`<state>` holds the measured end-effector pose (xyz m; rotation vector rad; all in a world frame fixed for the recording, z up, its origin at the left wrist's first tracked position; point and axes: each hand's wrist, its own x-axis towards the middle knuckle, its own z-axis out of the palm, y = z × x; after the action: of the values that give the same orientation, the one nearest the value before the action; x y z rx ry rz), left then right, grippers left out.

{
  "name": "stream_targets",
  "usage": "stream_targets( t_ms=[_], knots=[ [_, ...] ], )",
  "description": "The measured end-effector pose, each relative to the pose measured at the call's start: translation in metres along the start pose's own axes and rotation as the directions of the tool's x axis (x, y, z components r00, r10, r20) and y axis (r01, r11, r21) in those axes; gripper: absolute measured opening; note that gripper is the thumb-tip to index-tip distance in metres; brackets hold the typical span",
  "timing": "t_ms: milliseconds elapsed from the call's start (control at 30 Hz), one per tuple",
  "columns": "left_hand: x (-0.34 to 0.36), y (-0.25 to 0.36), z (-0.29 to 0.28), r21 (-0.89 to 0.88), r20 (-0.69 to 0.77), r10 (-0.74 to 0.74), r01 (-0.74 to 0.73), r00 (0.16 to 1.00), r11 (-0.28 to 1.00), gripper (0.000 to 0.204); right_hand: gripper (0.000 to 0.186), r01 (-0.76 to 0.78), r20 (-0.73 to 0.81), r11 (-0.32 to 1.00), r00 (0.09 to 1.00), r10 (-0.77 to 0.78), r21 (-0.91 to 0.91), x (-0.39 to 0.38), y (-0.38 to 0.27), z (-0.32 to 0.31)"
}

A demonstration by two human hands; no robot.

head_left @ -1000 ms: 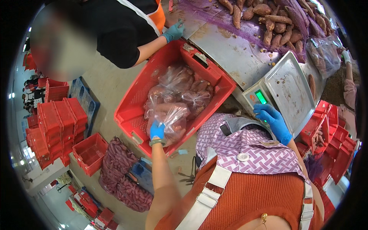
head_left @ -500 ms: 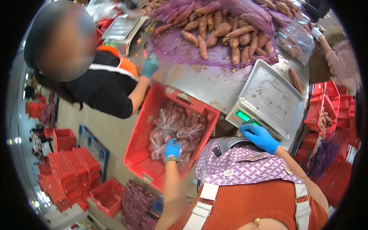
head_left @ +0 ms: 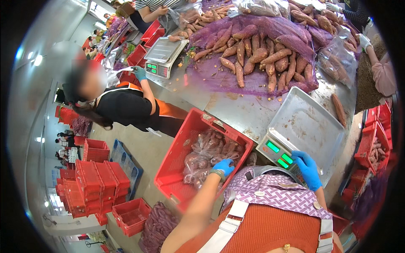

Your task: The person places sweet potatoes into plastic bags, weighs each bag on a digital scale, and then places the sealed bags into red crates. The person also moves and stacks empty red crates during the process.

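Observation:
My left hand (head_left: 224, 167), in a blue glove, is over the right part of a red crate (head_left: 168, 169). Its fingers look loosely bent and hold nothing I can see. Clear plastic bags of sweet potatoes (head_left: 198, 162) lie in the crate beside it. My right hand (head_left: 307, 169), also blue-gloved, has its fingers stretched out at the near edge of a scale, by the lit green display (head_left: 287, 158). The scale's metal pan (head_left: 310, 122) is smeared with brown dirt.
Loose sweet potatoes (head_left: 259, 55) are heaped on purple netting (head_left: 211, 82) across the metal table (head_left: 230, 105). One sweet potato (head_left: 338, 110) lies right of the pan. A co-worker (head_left: 126, 105) stands left, near a second scale (head_left: 163, 57). Stacked red crates (head_left: 90, 181) stand on the floor.
My left hand has moved right across the bags, toward the crate's near right side. My right hand has shifted slightly along the scale's edge. The co-worker has moved back from the crate.

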<state>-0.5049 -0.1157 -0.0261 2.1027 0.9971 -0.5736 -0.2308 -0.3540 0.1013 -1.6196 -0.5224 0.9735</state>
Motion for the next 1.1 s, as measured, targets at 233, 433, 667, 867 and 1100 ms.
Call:
stream_targets(
  t_ms=[233,433,667,867,1100],
  knots=[
    [0.003,0.02,0.0,0.021,0.092,0.026,-0.028,0.995,0.999,0.043,0.024,0.047,-0.087,0.998,0.995,-0.043,0.049,0.0,0.01,-0.033],
    [-0.01,0.033,0.001,0.043,0.102,-0.001,-0.003,0.995,0.999,0.042,0.024,0.112,-0.15,0.991,0.984,-0.1,0.069,0.005,0.006,-0.053],
    [-0.016,0.019,0.022,0.047,0.097,-0.041,0.037,0.994,0.998,0.04,0.025,0.2,-0.281,0.978,0.943,-0.177,0.055,0.015,-0.013,-0.08],
    [-0.033,0.017,0.025,0.038,0.093,-0.109,0.106,0.99,0.994,0.038,0.025,0.264,-0.423,0.963,0.88,-0.216,0.058,0.028,-0.018,-0.108],
    [-0.037,0.011,0.029,0.009,0.13,-0.157,0.157,0.979,0.988,0.04,0.025,0.301,-0.473,0.952,0.848,-0.24,0.056,0.038,-0.016,-0.121]
  ],
)
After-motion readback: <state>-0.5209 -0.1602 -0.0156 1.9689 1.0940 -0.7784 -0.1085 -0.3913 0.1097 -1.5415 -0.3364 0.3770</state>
